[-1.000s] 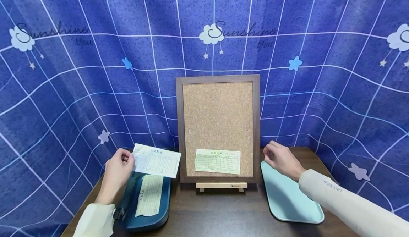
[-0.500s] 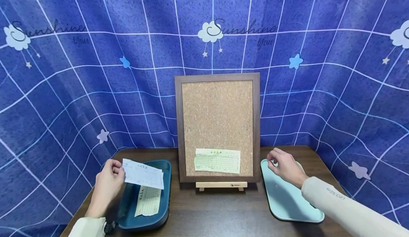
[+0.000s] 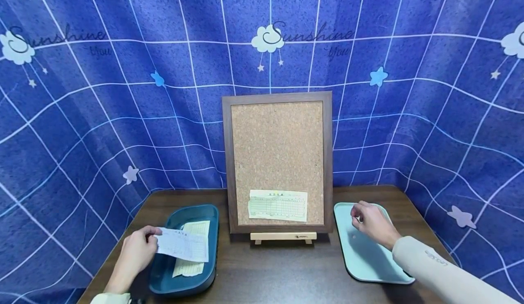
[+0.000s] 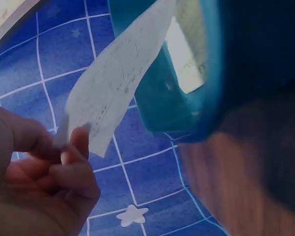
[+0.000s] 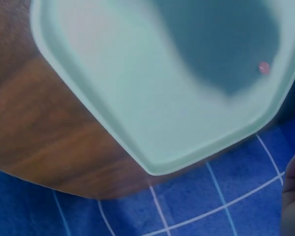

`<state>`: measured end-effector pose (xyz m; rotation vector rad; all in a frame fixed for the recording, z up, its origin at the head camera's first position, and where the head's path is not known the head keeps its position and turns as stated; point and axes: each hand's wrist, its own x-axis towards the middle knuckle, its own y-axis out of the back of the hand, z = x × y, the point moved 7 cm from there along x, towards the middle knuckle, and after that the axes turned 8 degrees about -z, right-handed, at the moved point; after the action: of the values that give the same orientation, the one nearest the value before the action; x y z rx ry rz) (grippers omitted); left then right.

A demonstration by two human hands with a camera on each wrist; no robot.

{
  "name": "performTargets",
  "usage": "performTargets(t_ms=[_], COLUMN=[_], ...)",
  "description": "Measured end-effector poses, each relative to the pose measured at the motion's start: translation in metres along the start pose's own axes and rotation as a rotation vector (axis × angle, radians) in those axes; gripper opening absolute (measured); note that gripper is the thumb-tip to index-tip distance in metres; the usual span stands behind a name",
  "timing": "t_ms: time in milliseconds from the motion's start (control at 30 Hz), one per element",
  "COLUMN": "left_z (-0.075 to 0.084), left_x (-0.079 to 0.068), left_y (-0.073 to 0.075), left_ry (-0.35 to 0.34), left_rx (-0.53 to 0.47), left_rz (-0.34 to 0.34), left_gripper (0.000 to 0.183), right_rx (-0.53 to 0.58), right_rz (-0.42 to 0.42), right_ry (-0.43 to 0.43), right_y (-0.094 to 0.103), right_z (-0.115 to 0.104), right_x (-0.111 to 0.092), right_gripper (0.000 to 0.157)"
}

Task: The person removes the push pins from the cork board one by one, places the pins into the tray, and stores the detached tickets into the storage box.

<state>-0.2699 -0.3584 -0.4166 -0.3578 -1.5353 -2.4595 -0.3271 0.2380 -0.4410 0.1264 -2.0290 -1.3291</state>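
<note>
My left hand (image 3: 137, 251) pinches the edge of a white receipt slip (image 3: 182, 245) with printed lines, held over a dark blue plastic bin (image 3: 157, 281). Inside the bin lies a pale yellow-green slip (image 3: 190, 268), partly covered by the held one. In the left wrist view, that white slip (image 4: 113, 73) bends from the fingertips toward the bin. My right hand (image 3: 372, 222) hovers over a light green tray (image 3: 368, 263), fingers curled and tips together; whether something tiny sits between them is hidden. A small pink pin-like piece (image 5: 264, 68) lies in the tray.
A framed cork board (image 3: 278, 154) leans on a small wooden stand (image 3: 283, 236) between bin and tray. One green receipt slip (image 3: 278, 205) hangs low on it, with a yellow spot at its top edge. Blue curtain (image 3: 172, 90) surrounds the brown table (image 3: 254, 276).
My left hand has lowered the white slip from beside the board down over the bin. My right hand has come down and slightly right over the tray.
</note>
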Motion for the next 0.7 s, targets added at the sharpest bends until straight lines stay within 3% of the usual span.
performTargets(t_ms=[133, 433, 533, 700], left_z=[-0.003, 0.002, 0.005, 0.013], left_x=[-0.004, -0.013, -0.016, -0.023], left_y=[-0.006, -0.019, -0.024, -0.036], left_ry=[-0.003, -0.031, -0.010, 0.031], left_rx=[-0.007, 0.000, 0.030, 0.081], left_rz=[-0.065, -0.089, -0.139, -0.294], left_gripper=[0.018, 0.008, 0.011, 0.012], right_rx=[0.008, 0.015, 0.029, 0.047], right_rz=[-0.007, -0.111, -0.138, -0.190], right_ry=[-0.028, -0.153, -0.186, -0.237], right_y=[-0.007, -0.024, -0.028, -0.036], right_z=[0.008, 0.021, 0.024, 0.031], right_x=[-0.010, -0.029, -0.035, -0.044], right_gripper=[0.024, 0.024, 0.025, 0.024])
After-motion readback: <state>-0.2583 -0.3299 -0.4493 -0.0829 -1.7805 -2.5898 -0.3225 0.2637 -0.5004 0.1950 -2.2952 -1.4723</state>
